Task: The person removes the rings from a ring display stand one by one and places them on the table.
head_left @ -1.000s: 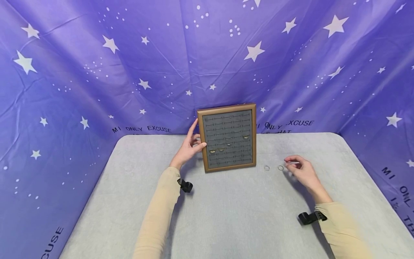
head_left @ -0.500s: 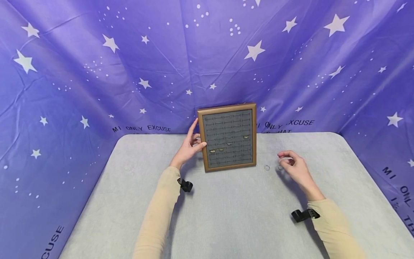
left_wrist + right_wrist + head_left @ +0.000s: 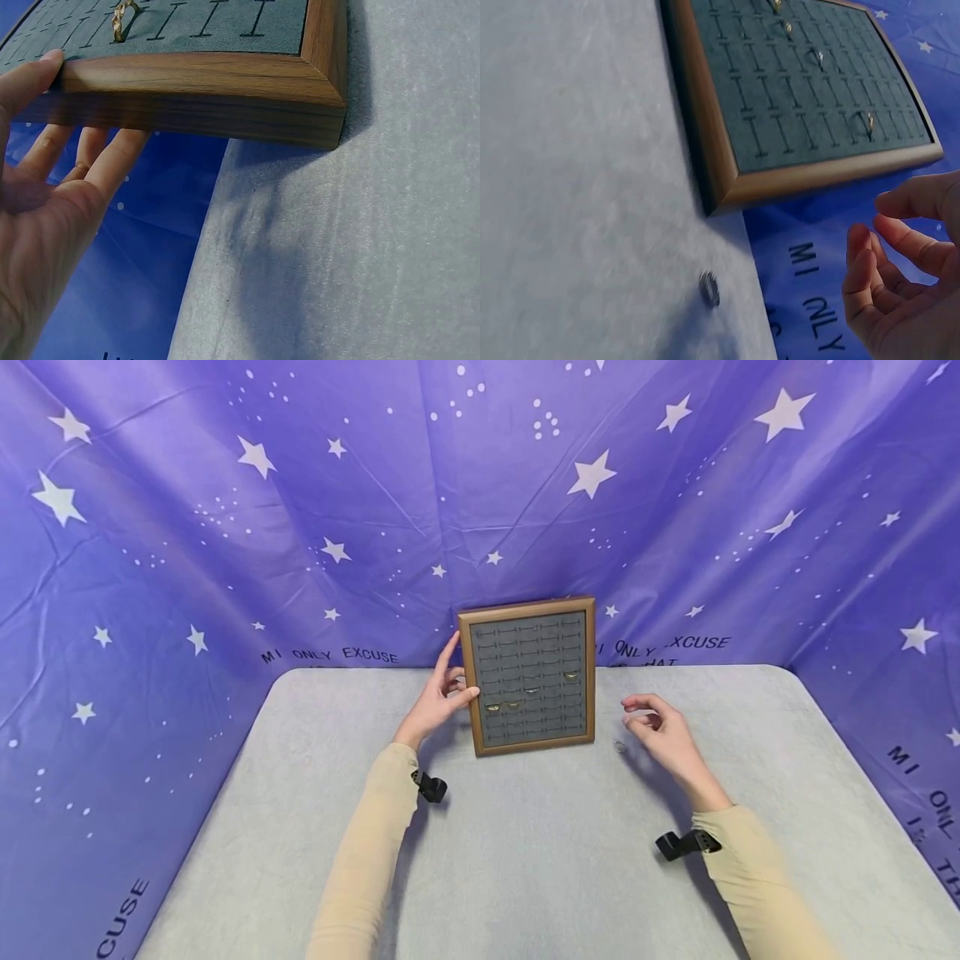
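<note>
A wooden-framed grey ring board (image 3: 532, 643) stands tilted back at the table's far middle, with several rings (image 3: 570, 676) in its slots. My left hand (image 3: 450, 689) grips the board's left edge, thumb on the front of the frame (image 3: 202, 94), fingers (image 3: 112, 154) behind it. To the right of the board my right hand (image 3: 647, 721) hovers over the table, fingers loosely curled, and I see nothing between them (image 3: 874, 225). One loose ring (image 3: 618, 746) lies on the cloth just left of that hand; it shows blurred in the right wrist view (image 3: 709, 289).
The table (image 3: 525, 860) is covered in light grey cloth with rounded far corners. A purple star-printed backdrop (image 3: 300, 527) closes it in at the back and both sides. Black straps (image 3: 678, 845) sit on both wrists.
My right hand has moved left and slightly away from me, toward the board. The second loose ring, seen earlier on the cloth, is now out of sight. The left hand and board have not moved.
</note>
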Action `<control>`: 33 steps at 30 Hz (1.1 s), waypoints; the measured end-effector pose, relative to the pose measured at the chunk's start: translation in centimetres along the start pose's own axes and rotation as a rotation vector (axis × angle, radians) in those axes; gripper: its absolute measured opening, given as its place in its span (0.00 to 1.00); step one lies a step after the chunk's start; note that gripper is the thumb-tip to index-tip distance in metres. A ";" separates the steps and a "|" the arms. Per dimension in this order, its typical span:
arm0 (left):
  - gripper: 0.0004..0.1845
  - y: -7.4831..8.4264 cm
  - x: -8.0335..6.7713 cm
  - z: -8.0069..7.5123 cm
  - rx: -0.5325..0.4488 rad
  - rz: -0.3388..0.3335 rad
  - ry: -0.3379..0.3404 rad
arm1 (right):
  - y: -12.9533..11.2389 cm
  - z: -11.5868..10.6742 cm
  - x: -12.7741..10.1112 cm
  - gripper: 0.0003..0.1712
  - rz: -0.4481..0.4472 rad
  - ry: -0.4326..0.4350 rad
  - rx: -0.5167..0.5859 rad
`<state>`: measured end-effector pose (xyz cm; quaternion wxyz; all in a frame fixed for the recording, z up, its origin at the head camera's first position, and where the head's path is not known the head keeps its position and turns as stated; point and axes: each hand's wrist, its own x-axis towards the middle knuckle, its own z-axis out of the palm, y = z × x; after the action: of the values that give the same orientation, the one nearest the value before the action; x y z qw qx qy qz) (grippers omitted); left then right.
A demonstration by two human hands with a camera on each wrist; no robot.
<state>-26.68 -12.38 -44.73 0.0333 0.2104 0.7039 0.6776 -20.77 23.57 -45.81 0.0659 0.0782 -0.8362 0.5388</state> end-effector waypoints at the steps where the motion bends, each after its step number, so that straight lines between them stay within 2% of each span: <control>1: 0.50 0.0 0.0 0.0 -0.004 -0.001 -0.001 | -0.6 0.1 0.0 0.16 -0.006 -0.001 0.011; 8: 0.50 0.0 0.0 0.0 -0.024 0.001 0.003 | -4.5 1.1 0.2 0.18 -0.022 -0.017 0.075; 16: 0.50 0.0 0.1 0.1 -0.019 0.008 -0.002 | -5.7 2.1 1.5 0.18 -0.097 -0.009 0.110; 19: 0.49 0.1 0.0 0.1 -0.019 0.007 -0.001 | -5.8 2.6 2.1 0.18 -0.106 -0.011 0.096; 26: 0.50 0.2 0.0 0.1 -0.028 -0.004 0.006 | -3.4 4.0 4.3 0.16 -0.129 -0.013 0.071; 33: 0.50 0.1 0.0 0.1 -0.011 0.005 0.002 | -2.9 5.3 4.8 0.14 -0.159 0.007 0.001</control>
<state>-26.62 -12.31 -44.60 0.0324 0.2114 0.6995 0.6819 -24.99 17.27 -44.42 0.1114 0.1424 -0.8267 0.5327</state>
